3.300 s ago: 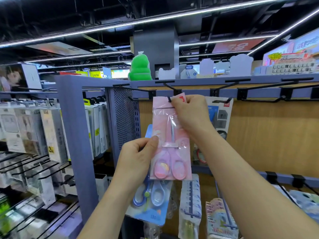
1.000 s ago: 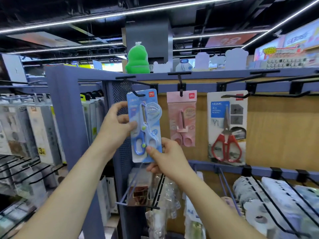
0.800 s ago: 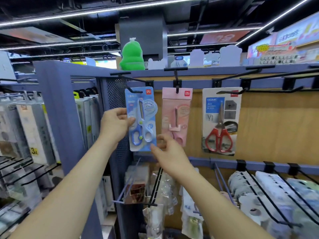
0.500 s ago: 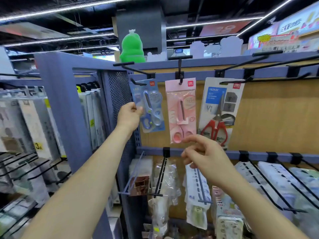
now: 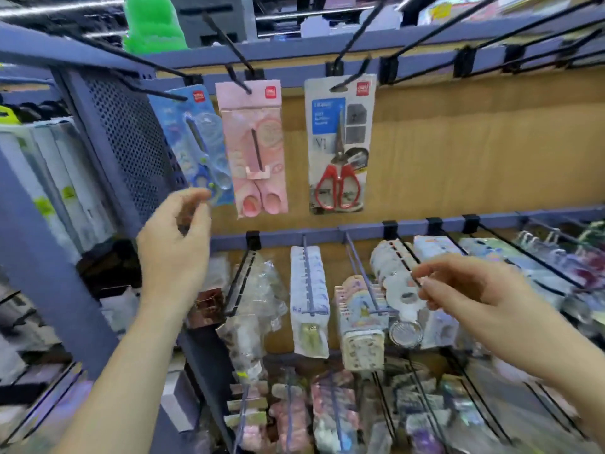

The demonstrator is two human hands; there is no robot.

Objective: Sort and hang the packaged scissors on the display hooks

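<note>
Left hand (image 5: 173,244), right hand (image 5: 465,286) loose, scissors (image 5: 253,149) hung

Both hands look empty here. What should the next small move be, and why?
Probably the left hand nudges the blue scissors pack straight: it hangs tilted on its hook beside the pink pack, and that hand is just below it, holding nothing.

The blue scissors pack (image 5: 196,145) and the pink scissors pack (image 5: 255,149) are printed card under glossy clear plastic. The red-handled scissors pack (image 5: 339,142) shows shiny steel blades and smooth red plastic handles on matt card. The display hooks (image 5: 170,96) are thin black-coated metal wire, the back panel (image 5: 474,152) is matt wood grain, and the side panel (image 5: 131,142) is perforated sheet metal painted matt blue-grey.
</note>
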